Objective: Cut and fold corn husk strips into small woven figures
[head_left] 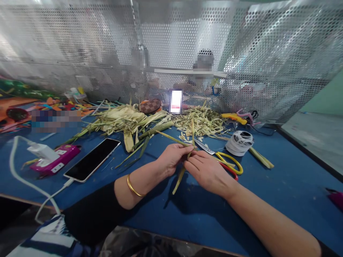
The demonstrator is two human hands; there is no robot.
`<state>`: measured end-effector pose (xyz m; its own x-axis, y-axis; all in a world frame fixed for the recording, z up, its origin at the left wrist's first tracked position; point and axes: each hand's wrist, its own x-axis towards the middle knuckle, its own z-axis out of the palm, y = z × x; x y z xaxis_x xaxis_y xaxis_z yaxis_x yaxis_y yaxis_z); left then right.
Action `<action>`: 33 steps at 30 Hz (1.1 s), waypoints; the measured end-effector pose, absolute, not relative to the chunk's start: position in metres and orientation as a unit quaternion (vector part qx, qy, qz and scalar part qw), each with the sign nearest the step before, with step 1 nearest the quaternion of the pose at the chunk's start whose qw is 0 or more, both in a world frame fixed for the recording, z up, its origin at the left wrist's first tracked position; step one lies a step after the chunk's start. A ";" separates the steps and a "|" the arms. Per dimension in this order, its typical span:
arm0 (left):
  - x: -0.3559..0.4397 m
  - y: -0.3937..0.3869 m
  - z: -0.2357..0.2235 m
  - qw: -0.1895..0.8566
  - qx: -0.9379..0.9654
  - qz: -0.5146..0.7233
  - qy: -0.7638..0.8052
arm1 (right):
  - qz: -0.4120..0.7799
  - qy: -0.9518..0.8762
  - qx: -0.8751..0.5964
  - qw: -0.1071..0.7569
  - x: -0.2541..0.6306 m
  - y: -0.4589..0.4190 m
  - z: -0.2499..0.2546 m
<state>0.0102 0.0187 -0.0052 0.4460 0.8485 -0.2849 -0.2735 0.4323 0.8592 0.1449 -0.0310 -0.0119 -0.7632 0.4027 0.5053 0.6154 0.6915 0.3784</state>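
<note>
My left hand [173, 157] and my right hand [206, 169] meet above the blue table, pinching crossed strips of dried plant leaf [178, 182] between their fingertips. One strip points up, one slants to the upper left, and one hangs down below the fingers. The exact crossing point is partly hidden by my fingers. Just behind my right hand lie scissors with yellow and red handles [235, 162], their blades pointing to the upper left. A roll of white cord [239, 142] stands to the right of them.
Behind my hands lie a heap of dried leaves [118, 117] and a pile of shredded trimmings [200, 121]. A charging phone [92, 160] and a purple power strip [57, 160] are at left. A lit phone [175, 101] leans near the perforated metal screen [171, 43]; a person sits beyond it.
</note>
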 end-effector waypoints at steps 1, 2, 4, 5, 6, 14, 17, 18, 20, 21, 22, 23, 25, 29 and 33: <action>0.009 0.020 -0.003 0.756 0.384 0.371 0.377 | -0.267 -0.893 -0.288 0.219 0.146 -0.031 -0.010; 0.008 0.021 0.000 0.754 0.383 0.374 0.380 | -0.263 -0.882 -0.300 0.251 0.149 -0.032 -0.008; 0.005 0.023 0.006 0.751 0.376 0.380 0.388 | -0.261 -0.836 -0.360 0.321 0.156 -0.031 -0.004; 0.003 0.024 0.010 0.750 0.372 0.383 0.391 | -0.260 -0.807 -0.402 0.346 0.160 -0.030 -0.003; 0.002 0.024 0.013 0.749 0.369 0.384 0.393 | -0.253 -0.782 -0.444 0.356 0.164 -0.029 -0.002; -0.001 0.024 0.006 0.663 0.504 0.376 0.406 | -0.080 -0.800 -0.536 0.257 0.165 -0.026 -0.008; 0.000 0.026 0.002 0.640 0.537 0.371 0.406 | -0.067 -0.801 -0.541 0.246 0.161 -0.030 -0.007; 0.000 0.027 0.002 0.639 0.541 0.364 0.408 | -0.056 -0.801 -0.542 0.245 0.161 -0.031 -0.006; -0.001 0.029 0.002 0.644 0.538 0.353 0.414 | -0.034 -0.803 -0.541 0.247 0.160 -0.033 -0.004; -0.001 0.030 0.003 0.647 0.533 0.350 0.418 | -0.026 -0.804 -0.540 0.249 0.160 -0.034 -0.003; -0.002 0.031 0.003 0.650 0.529 0.347 0.421 | -0.019 -0.803 -0.540 0.251 0.159 -0.034 -0.003; -0.002 0.031 0.003 0.653 0.525 0.344 0.424 | -0.011 -0.803 -0.540 0.252 0.159 -0.035 -0.002; -0.004 0.033 0.004 0.655 0.517 0.343 0.430 | 0.020 -0.798 -0.546 0.253 0.159 -0.035 -0.002; -0.008 0.034 0.009 0.690 0.496 0.321 0.418 | 0.184 -0.762 -0.558 0.272 0.163 -0.031 -0.003; -0.013 0.027 0.018 0.736 0.501 0.268 0.369 | 0.395 -0.658 -0.537 0.351 0.167 -0.022 -0.005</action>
<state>-0.0129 0.0274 0.0183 0.5848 0.7634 -0.2741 -0.0238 0.3539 0.9350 0.1670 -0.0224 -0.0052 -0.1765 0.9836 0.0384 0.4290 0.1120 -0.8963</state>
